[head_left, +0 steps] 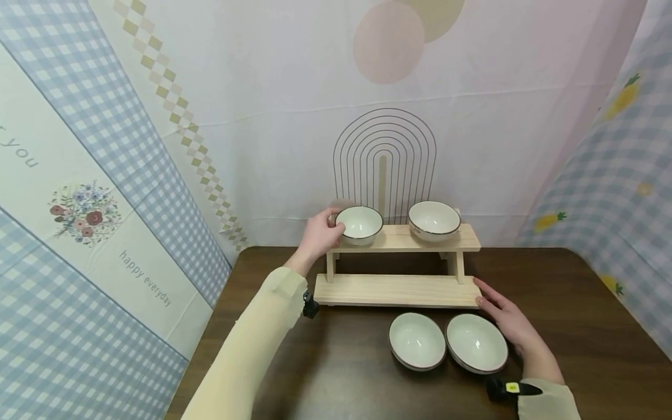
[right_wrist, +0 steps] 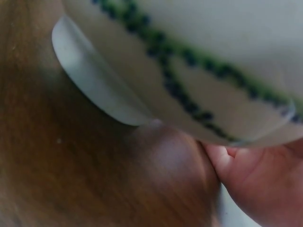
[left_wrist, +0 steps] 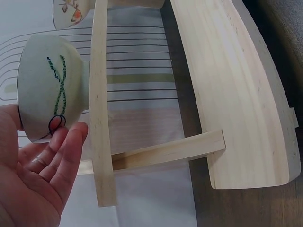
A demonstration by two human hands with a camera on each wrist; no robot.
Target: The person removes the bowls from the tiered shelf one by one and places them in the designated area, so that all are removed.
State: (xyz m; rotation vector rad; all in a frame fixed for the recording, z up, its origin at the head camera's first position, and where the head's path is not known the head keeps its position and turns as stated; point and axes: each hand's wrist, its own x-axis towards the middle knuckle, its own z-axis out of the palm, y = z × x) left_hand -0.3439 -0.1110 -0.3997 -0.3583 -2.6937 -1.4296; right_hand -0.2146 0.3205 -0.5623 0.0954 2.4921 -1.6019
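Note:
My left hand (head_left: 321, 234) holds a small white bowl (head_left: 360, 224) by its left side, at the left end of the upper shelf of a two-tier wooden stand (head_left: 394, 290). The left wrist view shows fingers (left_wrist: 71, 149) against the outside of this bowl (left_wrist: 52, 85), which bears a green and blue vine pattern. At the right end of the lower board, my right hand (head_left: 506, 319) touches the wood with extended fingertips. Just left of that hand, a dark-rimmed white bowl (head_left: 476, 343) rests on the table; its painted outside (right_wrist: 203, 90) fills much of the right wrist view.
Another bowl (head_left: 434, 219) sits at the upper shelf's right end. Beside the bowl near my right hand, one more white bowl (head_left: 417, 342) rests on the dark wooden table (head_left: 325, 379). A patterned cloth (head_left: 283, 146) hangs behind the stand, and checked cloths hang at both sides.

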